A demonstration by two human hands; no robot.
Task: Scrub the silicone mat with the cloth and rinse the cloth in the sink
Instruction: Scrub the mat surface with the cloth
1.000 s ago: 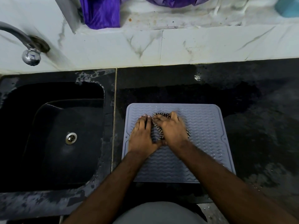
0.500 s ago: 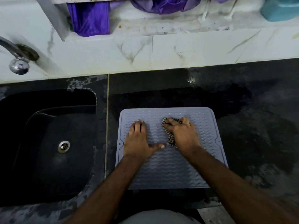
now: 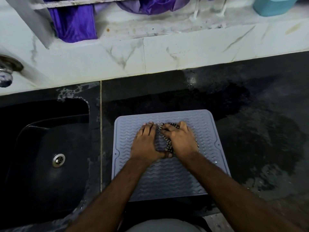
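A grey silicone mat (image 3: 168, 180) with a wavy ridged surface lies flat on the black countertop, right of the sink. My left hand (image 3: 145, 142) lies flat on the mat's upper middle, fingers straight, pressing it down. Right beside it, my right hand (image 3: 179, 139) presses down on a black-and-white patterned cloth (image 3: 167, 144), fingers curled over it. Most of the cloth is hidden under that hand. The black sink (image 3: 46, 158) with a steel drain (image 3: 58, 160) is at the left.
A steel tap (image 3: 6, 76) juts in at the far left above the sink. The black countertop (image 3: 260, 131) right of the mat is wet. Behind it runs a white marble ledge (image 3: 167, 52) with purple fabric (image 3: 75, 22) and a teal container (image 3: 274, 5).
My right hand slid the cloth right, away from my left hand, then back left beside it. My left hand stayed flat on the mat. The view has shifted slightly.
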